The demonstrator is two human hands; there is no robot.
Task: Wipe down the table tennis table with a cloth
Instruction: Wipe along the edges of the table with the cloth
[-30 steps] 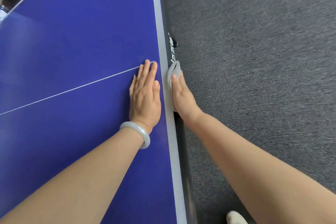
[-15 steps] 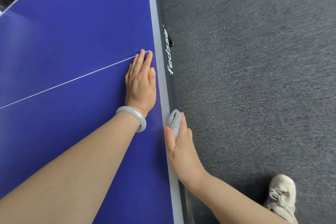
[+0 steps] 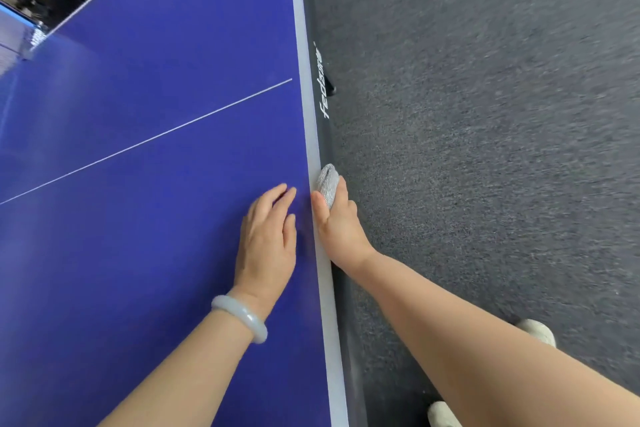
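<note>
The left hand (image 3: pixel 266 243) has slid nearer, fingers loosely together, resting on the table (image 3: pixel 145 107). The right hand (image 3: pixel 341 227) clamps the cloth (image 3: pixel 327 184) over the right edge, mid-wipe. Next, it likely runs farther along.

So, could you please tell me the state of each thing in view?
Folded grey cloth: bunched, pressed against the table's side edge.
Right hand: grips the cloth, thumb on the pale border.
Left hand: open, on the tabletop.
Blue table tennis table: level, cloth at its edge.
Pale bangle: on the left wrist.
</note>
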